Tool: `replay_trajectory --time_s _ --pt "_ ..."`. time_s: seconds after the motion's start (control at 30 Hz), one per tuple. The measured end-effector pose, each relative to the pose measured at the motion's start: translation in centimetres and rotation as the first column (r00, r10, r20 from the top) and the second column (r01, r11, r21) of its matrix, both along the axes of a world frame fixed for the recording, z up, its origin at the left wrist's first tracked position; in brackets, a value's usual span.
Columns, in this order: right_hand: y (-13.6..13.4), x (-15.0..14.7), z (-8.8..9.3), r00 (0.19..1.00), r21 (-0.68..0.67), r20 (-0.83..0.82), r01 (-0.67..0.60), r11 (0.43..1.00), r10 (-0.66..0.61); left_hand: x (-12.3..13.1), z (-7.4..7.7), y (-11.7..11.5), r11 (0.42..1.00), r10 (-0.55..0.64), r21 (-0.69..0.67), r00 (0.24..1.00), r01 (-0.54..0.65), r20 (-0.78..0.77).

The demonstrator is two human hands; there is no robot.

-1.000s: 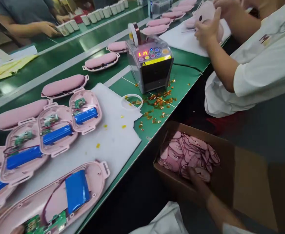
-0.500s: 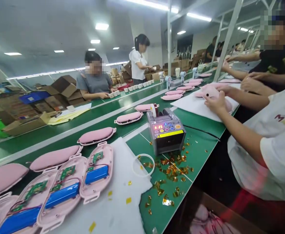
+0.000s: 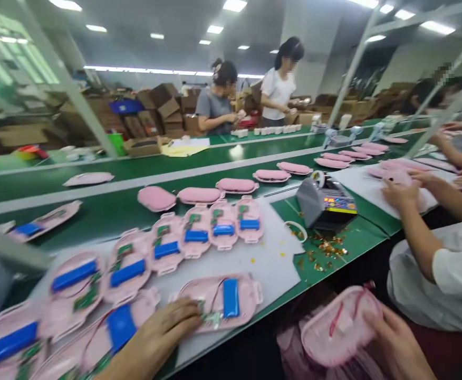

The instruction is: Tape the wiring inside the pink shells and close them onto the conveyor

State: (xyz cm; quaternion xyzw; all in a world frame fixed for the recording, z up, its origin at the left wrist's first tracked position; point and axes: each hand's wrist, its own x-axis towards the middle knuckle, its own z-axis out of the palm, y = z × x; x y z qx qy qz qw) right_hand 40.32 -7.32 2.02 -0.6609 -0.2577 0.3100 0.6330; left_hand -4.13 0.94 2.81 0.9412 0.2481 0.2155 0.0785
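My left hand (image 3: 167,327) reaches in from the bottom, its fingers closed together over the left end of an oval pink plastic shell (image 3: 244,311). That shell lies open side up at the bench's front edge and holds a blue battery pack (image 3: 231,298) and a green circuit board. In my right hand (image 3: 397,338), at the lower right, is another pink shell half (image 3: 321,338) with red wires inside. It is tilted, off the bench edge, above pink pieces in plastic wrap (image 3: 292,345). More open shells with blue batteries (image 3: 128,272) stand in rows around my left hand.
Closed pink shells (image 3: 201,195) line the green bench (image 3: 155,137). A grey tape dispenser (image 3: 326,203) stands to the right, with gold tape scraps (image 3: 329,248) and a white ring (image 3: 296,230) near it. Co-workers sit opposite and at right; a co-worker's hand (image 3: 403,192) holds a pink piece.
The view has swung left, so the dispenser and co-workers sit farther right. Both my hands have come into view, the left at a battery shell and the right holding a shell half.
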Motion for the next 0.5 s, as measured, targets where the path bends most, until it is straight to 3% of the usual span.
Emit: replay_trajectory --time_s 0.07,0.17,0.23,0.33,0.4,0.43,0.5 --pt "0.0 -3.8 -1.0 0.989 0.023 -0.071 -0.126 0.992 0.127 -1.5 -0.3 -0.7 0.993 -0.11 -0.051 0.991 0.106 -0.072" --pt "5.1 -8.1 -0.7 0.923 0.039 -0.082 -0.374 0.926 0.376 -1.9 -0.5 -0.8 0.976 -0.219 -0.038 0.972 0.216 -0.085" --pt "8.9 -10.7 0.0 0.852 -0.005 -0.061 -0.521 0.853 0.52 -1.7 -0.7 -1.1 0.981 -0.191 -0.033 0.981 0.191 -0.021" --pt "12.0 -13.8 0.7 0.783 -0.035 -0.013 -0.622 0.783 0.622 -1.2 -1.2 -1.8 0.974 -0.106 -0.184 0.985 0.13 0.133" --pt "12.5 -14.8 1.1 0.724 -0.039 0.0 -0.689 0.724 0.69 -0.7 -1.8 -2.2 0.927 0.098 -0.374 0.951 0.02 0.293" --pt "12.6 -15.1 1.4 0.683 -0.04 0.003 -0.73 0.683 0.73 -0.3 -2.0 -2.3 0.867 0.256 -0.496 0.894 -0.044 0.369" --pt "12.7 -15.5 2.5 0.584 -0.069 0.103 -0.803 0.592 0.805 0.5 -2.3 -2.1 0.668 0.58 -0.737 0.688 -0.096 0.436"
